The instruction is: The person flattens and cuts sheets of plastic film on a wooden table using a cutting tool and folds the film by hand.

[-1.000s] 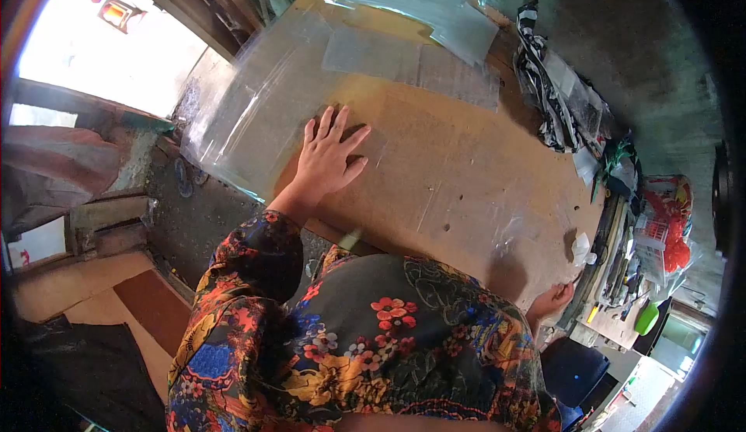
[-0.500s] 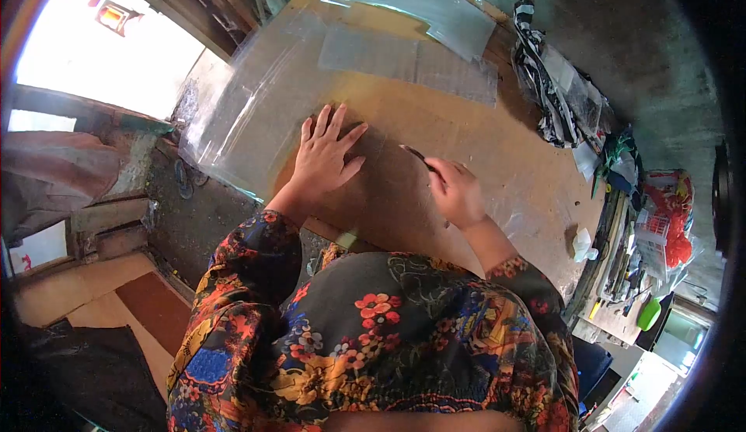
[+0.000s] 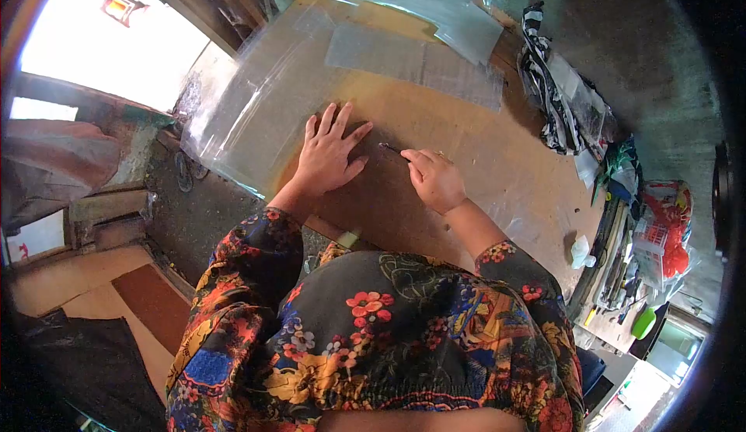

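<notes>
My left hand (image 3: 329,155) lies flat, fingers spread, on the clear plastic sheet (image 3: 268,94) that covers part of the brown board tabletop (image 3: 497,168). To its right, my right hand (image 3: 436,180) is closed around a slim dark tool (image 3: 395,150). The tool's narrow end points left toward my left fingers and is close to the surface. Most of its length is hidden in my fist, so its exact kind does not show. Whether the tip touches the plastic, I cannot tell.
A translucent plastic strip (image 3: 416,63) lies across the table beyond my hands. Crumpled black-and-white plastic (image 3: 548,90) is at the right edge. Nearby are a crumpled white piece (image 3: 580,252), a red-filled basket (image 3: 660,238) and a green object (image 3: 644,323).
My right hand has moved left and slightly up with the tool, bringing its tip nearer my left hand. The left hand stays flat in nearly the same place.
</notes>
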Demonstrator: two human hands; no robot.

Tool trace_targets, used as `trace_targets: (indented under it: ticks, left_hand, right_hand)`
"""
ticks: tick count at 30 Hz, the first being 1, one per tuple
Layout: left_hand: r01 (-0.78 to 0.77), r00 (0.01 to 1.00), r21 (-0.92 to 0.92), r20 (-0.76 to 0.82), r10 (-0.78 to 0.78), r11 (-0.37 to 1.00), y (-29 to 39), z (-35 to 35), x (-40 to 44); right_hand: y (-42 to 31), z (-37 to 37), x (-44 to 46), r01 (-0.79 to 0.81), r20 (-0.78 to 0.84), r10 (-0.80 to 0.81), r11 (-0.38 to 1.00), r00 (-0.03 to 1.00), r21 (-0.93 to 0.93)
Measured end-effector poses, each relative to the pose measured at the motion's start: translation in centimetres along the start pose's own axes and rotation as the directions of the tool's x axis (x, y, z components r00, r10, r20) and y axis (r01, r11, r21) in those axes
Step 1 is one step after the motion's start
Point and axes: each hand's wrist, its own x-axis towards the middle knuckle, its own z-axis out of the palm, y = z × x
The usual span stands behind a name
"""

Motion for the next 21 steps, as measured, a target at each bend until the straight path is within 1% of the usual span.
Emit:
trace_targets:
  ticks: [2, 4, 14, 20, 21]
  left_hand:
    - [-0.002, 0.998, -0.004, -0.061, 0.001, 1.0, -0.2, 0.5, 0.0]
    - [-0.003, 0.998, -0.009, -0.059, 0.003, 1.0, -0.1, 0.3, 0.0]
    - [0.02, 1.0, -0.03, -0.009, -0.021, 0.999, 0.2, -0.3, 0.0]
    - [0.021, 1.0, -0.015, -0.002, -0.021, 1.0, 0.3, -0.3, 0.1]
    - [0.021, 1.0, -0.014, -0.002, -0.021, 1.0, 0.3, -0.3, 0.1]
  right_hand:
    - [0.0, 0.0, 0.0, 0.022, -0.013, -0.022, 1.0, 1.0, -0.018]
    - [-0.2, -0.2, 0.1, 0.009, 0.025, -0.009, 1.0, 1.0, -0.01]
    - [0.0, 0.2, 0.3, -0.002, 0.031, 0.002, 1.0, 1.0, -0.015]
    - [-0.2, 0.2, 0.4, 0.023, 0.004, -0.023, 1.0, 1.0, -0.001]
    - [-0.2, 0.2, 0.4, 0.016, 0.026, -0.016, 1.0, 1.0, -0.009]
